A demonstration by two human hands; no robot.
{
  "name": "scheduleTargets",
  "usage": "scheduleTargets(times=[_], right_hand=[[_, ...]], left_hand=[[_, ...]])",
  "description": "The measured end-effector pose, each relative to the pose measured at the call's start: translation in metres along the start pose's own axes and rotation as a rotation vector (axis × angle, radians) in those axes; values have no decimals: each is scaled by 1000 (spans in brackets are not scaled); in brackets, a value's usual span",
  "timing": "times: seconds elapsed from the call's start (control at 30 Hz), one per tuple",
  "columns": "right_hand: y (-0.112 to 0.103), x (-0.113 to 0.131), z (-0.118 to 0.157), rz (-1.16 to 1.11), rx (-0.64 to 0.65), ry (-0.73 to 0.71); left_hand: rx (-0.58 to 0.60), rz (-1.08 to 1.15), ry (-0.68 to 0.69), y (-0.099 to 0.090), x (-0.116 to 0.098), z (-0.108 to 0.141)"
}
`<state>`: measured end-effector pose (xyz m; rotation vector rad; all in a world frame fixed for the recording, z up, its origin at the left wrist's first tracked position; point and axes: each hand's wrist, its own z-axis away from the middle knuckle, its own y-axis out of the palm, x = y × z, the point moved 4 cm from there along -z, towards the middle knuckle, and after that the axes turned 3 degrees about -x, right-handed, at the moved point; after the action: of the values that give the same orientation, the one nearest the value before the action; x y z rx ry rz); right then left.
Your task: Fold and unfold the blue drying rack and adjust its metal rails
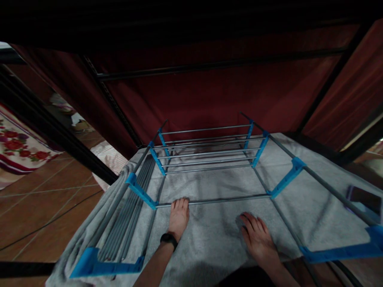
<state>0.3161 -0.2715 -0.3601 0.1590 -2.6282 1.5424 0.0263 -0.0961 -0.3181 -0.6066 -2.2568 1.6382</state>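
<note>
A frame of grey metal rods and blue plastic brackets [142, 193], like a rack, lies on a grey cloth [209, 233]. Several crossbars run between the brackets at its far end. My left hand [178, 219], with a black band on the wrist, has its fingers curled over the nearest crossbar [227, 199], near that bar's left end. My right hand [257, 237] is over the cloth to the right, fingers stretched out and holding nothing; whether it touches the cloth I cannot tell. Inside the frame's left side lies a bundle of loose grey rods [133, 215].
Dark red curtains [197, 99] with black metal bars [167, 71] close off the far side. A dark phone-like object [363, 199] lies at the right. Brown floor tiles [48, 195], a cable and a flowered cloth [22, 145] are at the left.
</note>
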Motion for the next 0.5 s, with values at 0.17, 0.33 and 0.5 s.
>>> scheduleTargets(times=[0.17,0.33,0.5], right_hand=[[-3,2,-1,-5,-12,19],[-1,2,-1,-14,-25,5],[0,0,0,-13,-27,9]], left_hand=[[17,-9,-10,-2,-1,0],[19,-22,-11,-1,-1,1],[18,-6,-16,0,-1,1]])
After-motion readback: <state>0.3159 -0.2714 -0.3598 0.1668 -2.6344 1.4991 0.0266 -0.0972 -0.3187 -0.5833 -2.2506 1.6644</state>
